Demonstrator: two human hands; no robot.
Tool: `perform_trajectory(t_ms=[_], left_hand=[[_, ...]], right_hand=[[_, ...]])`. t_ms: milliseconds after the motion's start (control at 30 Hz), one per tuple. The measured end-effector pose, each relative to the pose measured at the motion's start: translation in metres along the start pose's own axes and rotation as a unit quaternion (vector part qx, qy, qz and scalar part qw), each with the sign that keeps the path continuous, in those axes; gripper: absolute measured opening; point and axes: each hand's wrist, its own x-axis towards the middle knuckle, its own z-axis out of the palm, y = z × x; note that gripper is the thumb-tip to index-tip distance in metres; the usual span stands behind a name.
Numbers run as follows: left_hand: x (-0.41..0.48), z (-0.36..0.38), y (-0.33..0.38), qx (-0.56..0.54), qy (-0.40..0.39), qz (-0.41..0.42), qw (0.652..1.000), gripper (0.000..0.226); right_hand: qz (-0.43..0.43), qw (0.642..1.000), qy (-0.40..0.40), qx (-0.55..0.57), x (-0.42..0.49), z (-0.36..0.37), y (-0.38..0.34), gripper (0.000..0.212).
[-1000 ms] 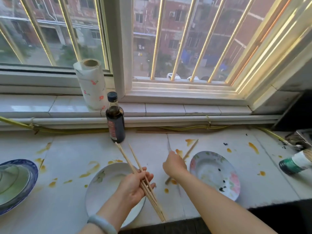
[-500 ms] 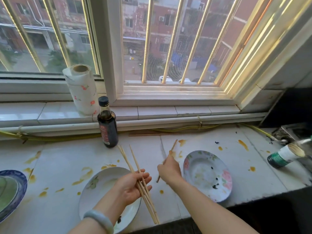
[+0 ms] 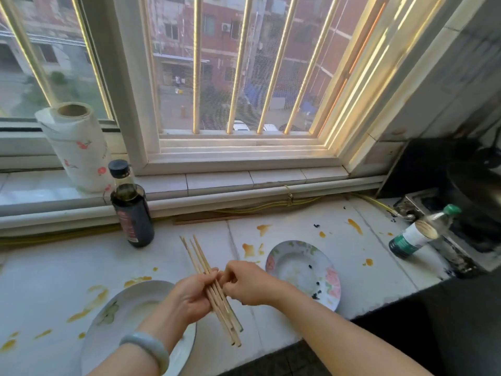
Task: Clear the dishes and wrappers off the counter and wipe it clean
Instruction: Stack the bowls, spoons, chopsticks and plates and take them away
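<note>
Left hand (image 3: 193,297): fingers curled round a bundle of chopsticks (image 3: 199,256), gripping it near its middle; a pale bangle (image 3: 147,348) sits on the wrist.
Right hand (image 3: 250,283): fingers curled, tips pinching the same bundle just at 3 o'clock of the left hand's fingers.
Chopsticks: held above the table (image 3: 67,267) near its front edge, tilted, thin ends toward 11 o'clock, butt ends toward 5 o'clock.
Leaf-print plate (image 3: 122,321): on the table at 8 o'clock of the hands, partly under the left forearm.
Floral plate (image 3: 303,270): at 3 o'clock of the hands, just beside the right hand, with dark crumbs in it.
Stains (image 3: 249,249): orange smears and drops scattered over the table, with dark specks toward 2 o'clock.
Dark sauce bottle (image 3: 132,213): upright at 11 o'clock, by the sill.
Paper-towel roll (image 3: 78,150): upright on the sill behind the dark sauce bottle.
Green-capped bottle (image 3: 423,232): tilted at 2 o'clock, near the stove edge.
</note>
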Motion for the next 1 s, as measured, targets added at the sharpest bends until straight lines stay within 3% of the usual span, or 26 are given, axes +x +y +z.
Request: perform_trajectory(t_ms=[133,300,533,800,1000], left_hand=[[-0.009,-0.018,0.015,0.011,0.034,0.006,0.999,0.012],[-0.034,-0.051,0.032,0.037,0.042,0.017,0.998,0.015],[-0.056,-0.085,0.047,0.048,0.045,0.037,0.997,0.018],[-0.045,-0.080,0.047,0.046,0.061,0.031,0.997,0.015],[-0.024,-0.065,0.044,0.052,0.074,0.005,0.996,0.014]], right_hand=[[0.000,0.994,0.069,-0.088,0.062,-0.016,0.004,0.025],[-0.001,0.972,0.050,-0.231,0.136,-0.025,-0.008,0.042],[-0.028,0.936,0.041,-0.348,0.199,-0.018,-0.014,0.032],[-0.149,0.865,0.028,-0.478,0.178,-0.009,-0.008,0.021],[-0.197,0.865,0.024,-0.461,0.133,-0.002,0.002,0.018]])
